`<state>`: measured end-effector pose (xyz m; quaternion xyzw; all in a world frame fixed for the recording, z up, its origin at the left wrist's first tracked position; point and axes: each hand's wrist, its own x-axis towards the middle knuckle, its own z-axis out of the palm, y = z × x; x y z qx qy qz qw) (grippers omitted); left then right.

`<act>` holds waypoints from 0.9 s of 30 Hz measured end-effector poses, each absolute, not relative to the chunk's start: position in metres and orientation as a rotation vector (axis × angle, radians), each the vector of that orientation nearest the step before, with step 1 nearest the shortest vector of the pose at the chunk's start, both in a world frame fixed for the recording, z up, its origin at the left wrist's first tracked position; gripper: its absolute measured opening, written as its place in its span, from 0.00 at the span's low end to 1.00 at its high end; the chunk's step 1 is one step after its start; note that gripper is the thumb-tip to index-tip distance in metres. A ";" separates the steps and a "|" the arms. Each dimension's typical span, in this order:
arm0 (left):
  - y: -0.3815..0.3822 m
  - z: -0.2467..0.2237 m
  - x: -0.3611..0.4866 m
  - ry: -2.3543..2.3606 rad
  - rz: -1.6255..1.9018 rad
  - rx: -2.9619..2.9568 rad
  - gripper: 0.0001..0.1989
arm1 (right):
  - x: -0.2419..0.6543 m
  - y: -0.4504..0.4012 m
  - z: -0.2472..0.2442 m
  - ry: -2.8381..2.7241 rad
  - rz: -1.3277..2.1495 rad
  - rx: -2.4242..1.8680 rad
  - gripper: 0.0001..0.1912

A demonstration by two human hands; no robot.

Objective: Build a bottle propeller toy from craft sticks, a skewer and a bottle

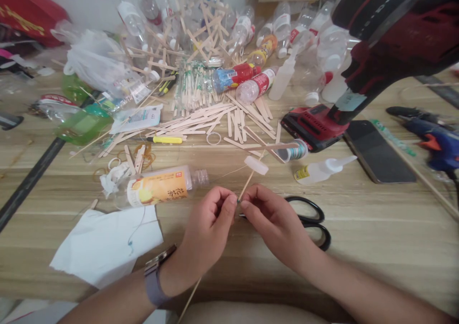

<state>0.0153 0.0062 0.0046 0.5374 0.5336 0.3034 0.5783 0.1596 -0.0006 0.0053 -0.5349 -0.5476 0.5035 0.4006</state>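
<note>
My left hand (211,223) and my right hand (274,219) meet near the middle of the view, fingertips pinched around a thin wooden stick (245,185). A small dark green bit shows on the stick between the fingertips. Toward its far end the stick carries a whitish translucent piece (256,165) and, beyond that, crossed flat wooden sticks (265,145). A thin thread runs left from near the white piece. Black-handled scissors (324,238) lie beside my right hand, their blades mostly hidden under it.
An orange-labelled bottle (161,188) and white paper (111,240) lie left. Farther back are a yellow cutter (167,140), flat sticks (201,118) and several plastic bottles. At right are a glue bottle (319,171), thread spool (292,149), phone (380,152), red power tool (311,125) and glue gun (439,140).
</note>
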 end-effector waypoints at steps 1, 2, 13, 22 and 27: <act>0.006 0.005 0.015 1.244 0.709 1.257 0.14 | 0.160 -0.001 0.005 -1.397 1.261 -1.356 0.07; 0.006 0.005 0.015 1.241 0.709 1.256 0.14 | 0.160 -0.001 0.006 -1.404 1.250 -1.360 0.07; 0.001 0.006 0.017 1.239 0.725 1.287 0.13 | 0.162 0.001 0.000 -1.496 1.166 -1.373 0.08; -0.002 0.005 0.021 1.226 0.745 1.157 0.15 | 0.162 -0.001 -0.004 -1.531 1.152 -1.330 0.04; -0.004 0.002 0.024 1.201 0.742 1.060 0.16 | 0.160 -0.003 -0.003 -1.463 1.203 -1.345 0.04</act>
